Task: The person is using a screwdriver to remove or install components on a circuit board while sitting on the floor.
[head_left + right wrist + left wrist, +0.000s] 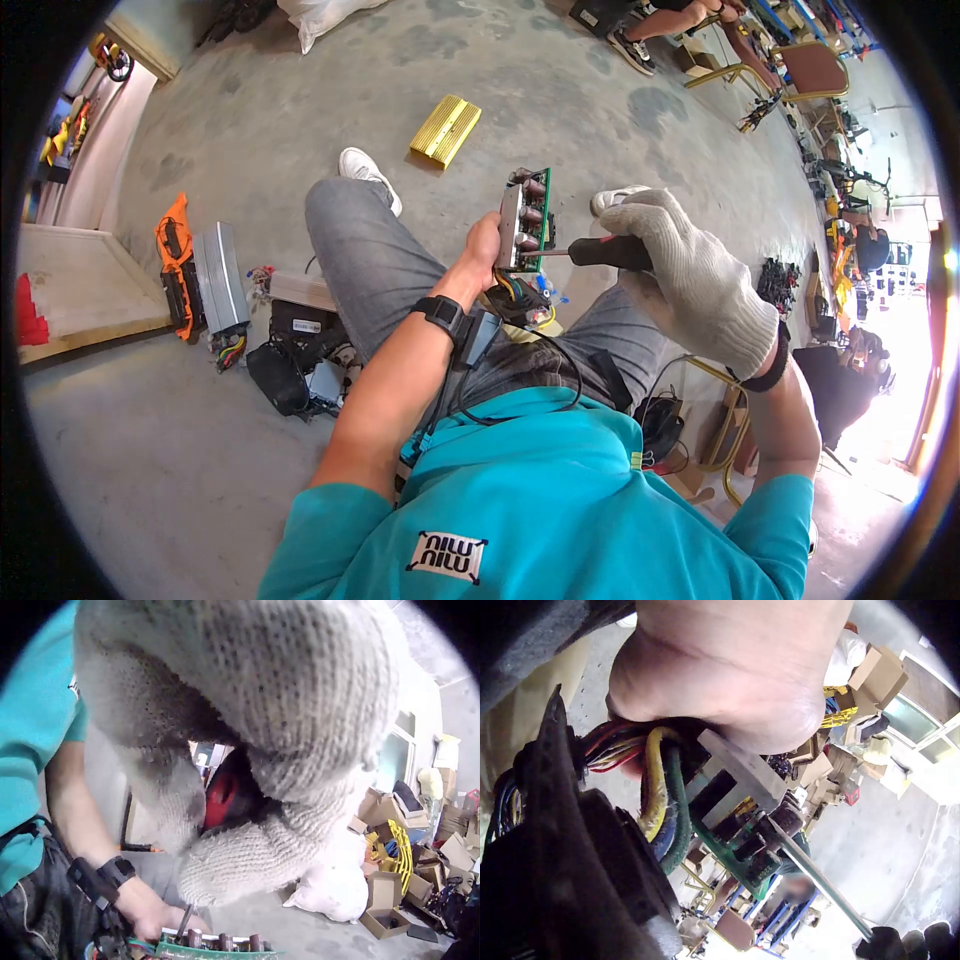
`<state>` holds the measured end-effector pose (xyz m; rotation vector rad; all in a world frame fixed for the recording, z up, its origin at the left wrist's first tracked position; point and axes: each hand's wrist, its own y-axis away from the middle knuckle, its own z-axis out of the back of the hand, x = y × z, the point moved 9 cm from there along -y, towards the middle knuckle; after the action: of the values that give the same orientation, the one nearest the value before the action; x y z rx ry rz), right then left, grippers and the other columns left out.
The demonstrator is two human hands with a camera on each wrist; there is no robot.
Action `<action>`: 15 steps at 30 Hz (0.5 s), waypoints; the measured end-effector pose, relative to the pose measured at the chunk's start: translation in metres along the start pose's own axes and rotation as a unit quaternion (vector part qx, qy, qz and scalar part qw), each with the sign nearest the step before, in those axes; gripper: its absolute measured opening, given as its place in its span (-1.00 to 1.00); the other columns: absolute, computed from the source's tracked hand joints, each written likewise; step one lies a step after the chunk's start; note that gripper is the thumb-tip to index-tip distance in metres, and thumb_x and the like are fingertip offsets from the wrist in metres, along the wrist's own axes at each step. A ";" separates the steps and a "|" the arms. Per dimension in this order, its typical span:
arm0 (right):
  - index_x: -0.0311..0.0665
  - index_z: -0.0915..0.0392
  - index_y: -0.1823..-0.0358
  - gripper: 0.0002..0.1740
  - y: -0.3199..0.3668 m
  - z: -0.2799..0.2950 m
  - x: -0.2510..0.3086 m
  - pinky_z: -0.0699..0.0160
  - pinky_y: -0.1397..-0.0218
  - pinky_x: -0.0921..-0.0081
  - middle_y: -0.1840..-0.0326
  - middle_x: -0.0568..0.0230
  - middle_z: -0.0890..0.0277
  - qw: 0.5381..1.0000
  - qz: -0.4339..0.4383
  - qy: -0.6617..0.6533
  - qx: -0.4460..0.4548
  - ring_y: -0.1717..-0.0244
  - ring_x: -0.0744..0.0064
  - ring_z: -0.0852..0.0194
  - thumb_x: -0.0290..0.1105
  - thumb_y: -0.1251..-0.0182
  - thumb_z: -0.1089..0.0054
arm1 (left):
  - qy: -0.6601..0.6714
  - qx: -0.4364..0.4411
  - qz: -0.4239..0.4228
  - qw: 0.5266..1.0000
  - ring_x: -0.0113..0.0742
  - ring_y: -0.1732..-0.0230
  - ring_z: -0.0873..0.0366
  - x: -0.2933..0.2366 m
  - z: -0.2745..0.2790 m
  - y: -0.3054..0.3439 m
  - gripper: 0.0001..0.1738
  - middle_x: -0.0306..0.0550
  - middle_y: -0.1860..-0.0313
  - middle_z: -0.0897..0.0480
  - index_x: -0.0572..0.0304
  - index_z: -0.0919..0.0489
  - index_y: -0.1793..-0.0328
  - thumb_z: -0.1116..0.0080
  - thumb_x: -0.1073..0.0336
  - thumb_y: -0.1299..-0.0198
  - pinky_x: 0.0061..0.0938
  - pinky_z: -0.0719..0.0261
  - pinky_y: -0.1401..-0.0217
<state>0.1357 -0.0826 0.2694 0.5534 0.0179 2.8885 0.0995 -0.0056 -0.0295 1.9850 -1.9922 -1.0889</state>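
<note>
My bare left hand (483,243) holds a green circuit board (546,208) upright above my lap, gripping it by the metal plate (508,228) along one side. Brown cylindrical parts line the board's face. Thick yellow, blue and green wires (664,802) come off its lower end, close to my wrist in the left wrist view. In a white knit glove, my right hand (690,285) grips the black and red handle of a screwdriver (605,252). Its thin shaft (821,876) points to the left, with the tip in among the parts beside the metal plate.
A yellow ribbed metal case (445,132) lies on the floor ahead. To my left are a silver case (220,280) with wires, an orange and black object (177,265) and a black bag (278,378). Another person's leg (665,25) shows at the far right, near a chair (815,72).
</note>
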 end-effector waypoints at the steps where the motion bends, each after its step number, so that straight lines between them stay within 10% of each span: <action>1: -0.20 -0.39 -0.24 -0.44 0.000 -0.002 -0.003 -0.68 0.06 0.18 -0.01 0.04 -0.52 1.000 -0.010 0.010 0.008 0.05 -0.05 -0.68 -0.47 -0.21 -0.36 | -0.013 -0.007 0.000 1.000 -0.40 0.44 -0.58 0.000 0.002 0.000 -0.56 -0.15 0.30 -0.65 0.18 -0.62 0.04 0.39 0.29 -0.39 -0.42 -0.64 0.39; 3: -0.20 -0.39 -0.24 -0.43 -0.002 -0.004 -0.002 -0.68 0.06 0.18 -0.02 0.04 -0.51 0.999 -0.017 0.022 0.016 0.06 -0.04 -0.68 -0.47 -0.19 -0.37 | -0.026 -0.014 -0.002 1.000 -0.40 0.44 -0.58 -0.001 0.002 -0.001 -0.56 -0.15 0.30 -0.65 0.17 -0.62 0.03 0.39 0.28 -0.40 -0.43 -0.64 0.39; 5: -0.18 -0.39 -0.24 -0.41 0.004 -0.006 -0.026 -0.66 0.01 0.17 -0.08 0.04 -0.45 0.978 -0.207 -0.023 0.033 0.00 -0.05 -0.63 -0.53 -0.15 -0.35 | -0.045 -0.030 0.014 0.998 -0.29 0.47 -0.51 0.001 0.001 0.001 -0.53 -0.14 0.42 -0.57 0.03 -0.61 -0.02 0.40 0.12 -0.43 -0.20 -0.58 0.46; 11: -0.19 -0.40 -0.22 -0.40 -0.003 0.001 0.004 -0.69 -0.02 0.29 -0.18 0.09 -0.54 0.999 0.010 0.027 0.022 -0.11 0.04 -0.65 -0.53 -0.14 -0.43 | -0.027 -0.005 -0.007 1.000 -0.30 0.46 -0.53 0.004 0.006 -0.010 -0.51 -0.12 0.42 -0.58 0.09 -0.61 -0.02 0.43 0.13 -0.44 -0.23 -0.62 0.43; 15: -0.17 -0.42 -0.22 -0.45 -0.002 -0.007 -0.007 -0.64 0.06 0.15 -0.06 0.01 -0.46 0.999 -0.037 0.010 0.026 0.00 -0.06 -0.64 -0.47 -0.19 -0.38 | -0.039 -0.004 -0.012 0.999 -0.30 0.45 -0.54 0.002 0.005 -0.010 -0.51 -0.12 0.42 -0.58 0.10 -0.60 -0.03 0.42 0.14 -0.44 -0.24 -0.63 0.42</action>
<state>0.1401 -0.0821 0.2604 0.5210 0.1153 2.8297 0.1041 -0.0042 -0.0395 1.9973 -2.0026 -1.1970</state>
